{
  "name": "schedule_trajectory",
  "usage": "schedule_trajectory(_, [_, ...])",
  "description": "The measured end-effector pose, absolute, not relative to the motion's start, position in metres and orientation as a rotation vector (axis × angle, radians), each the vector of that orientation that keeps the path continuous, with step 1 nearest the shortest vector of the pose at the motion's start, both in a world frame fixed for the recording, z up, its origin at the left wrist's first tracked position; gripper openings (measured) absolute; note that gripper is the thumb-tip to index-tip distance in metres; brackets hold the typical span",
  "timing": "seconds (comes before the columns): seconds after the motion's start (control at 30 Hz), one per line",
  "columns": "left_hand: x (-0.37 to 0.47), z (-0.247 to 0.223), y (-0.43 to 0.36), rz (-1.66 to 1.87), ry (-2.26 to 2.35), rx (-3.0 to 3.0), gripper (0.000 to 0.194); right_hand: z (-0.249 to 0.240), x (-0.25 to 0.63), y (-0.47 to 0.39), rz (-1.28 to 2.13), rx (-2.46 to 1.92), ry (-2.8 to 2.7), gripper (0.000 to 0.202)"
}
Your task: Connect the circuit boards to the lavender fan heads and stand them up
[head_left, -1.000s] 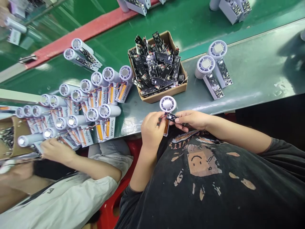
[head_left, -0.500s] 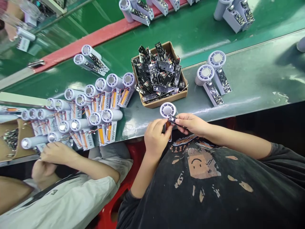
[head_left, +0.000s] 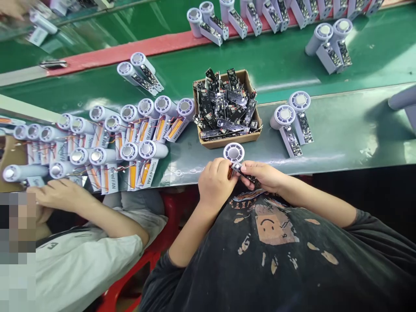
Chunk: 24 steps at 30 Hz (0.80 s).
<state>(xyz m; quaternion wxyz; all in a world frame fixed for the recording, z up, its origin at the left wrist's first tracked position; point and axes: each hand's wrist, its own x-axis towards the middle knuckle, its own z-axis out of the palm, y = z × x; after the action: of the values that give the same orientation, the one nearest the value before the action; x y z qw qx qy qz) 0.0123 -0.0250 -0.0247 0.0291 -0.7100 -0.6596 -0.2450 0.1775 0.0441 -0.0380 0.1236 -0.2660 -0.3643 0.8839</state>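
Dark short-sleeved T-shirt, cracked orange smiley-face print, bare forearms.

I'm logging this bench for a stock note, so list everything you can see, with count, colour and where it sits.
fan unit in hand: one, pale lilac, at the table's near edge, held by both hands
circuit board: one, black, between the fingers
cardboard box: one, brown, mid table, heaped with black boards
finished fans: two, lilac, right of the box
wired fans: many, lilac with orange cells, left of the box
belt fans: many, lilac, on the green belt beyond
co-worker's hand: one, far left, on the wired fans
left hand: on the fan unit
right hand: holds the board
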Motion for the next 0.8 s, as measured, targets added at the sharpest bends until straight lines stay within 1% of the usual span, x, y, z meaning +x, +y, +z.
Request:
schedule_trajectory(0.1, [0.013, -0.026, -0.024, -0.767, -2.044, -2.166, 0.006, -0.036, 0.182, 0.052, 2.735, -0.746, -1.026, 0.047])
schedule_trajectory(0.27, [0.009, -0.028, -0.024, -0.887, -2.094, -2.143, 0.009, -0.037, 0.186, 0.061, 2.794, -0.825, -0.907, 0.051])
schedule_trajectory(0.43, [0.005, -0.030, -0.025, -1.010, -1.986, -2.181, 0.015, -0.041, 0.184, 0.056, 2.705, -0.930, -1.021, 0.057])
schedule_trajectory(0.5, [0.003, -0.031, -0.025, -0.945, -1.974, -2.129, 0.017, -0.041, 0.182, 0.051, 2.602, -0.972, -1.158, 0.060])
schedule_trajectory(0.57, [0.002, -0.030, -0.023, -0.845, -2.019, -2.089, 0.014, -0.040, 0.178, 0.046, 2.488, -1.024, -1.309, 0.061])
schedule_trajectory(0.63, [0.001, -0.029, -0.021, -0.769, -2.094, -2.078, 0.013, -0.039, 0.174, 0.042, 2.417, -1.076, -1.419, 0.058])
schedule_trajectory(0.7, [0.004, -0.027, -0.021, -0.695, -2.110, -2.077, 0.017, -0.038, 0.172, 0.040, 2.389, -1.104, -1.476, 0.050])
schedule_trajectory(0.8, [0.012, -0.023, -0.027, -0.581, -1.995, -2.151, 0.019, -0.038, 0.171, 0.039, 2.366, -1.110, -1.499, 0.036])
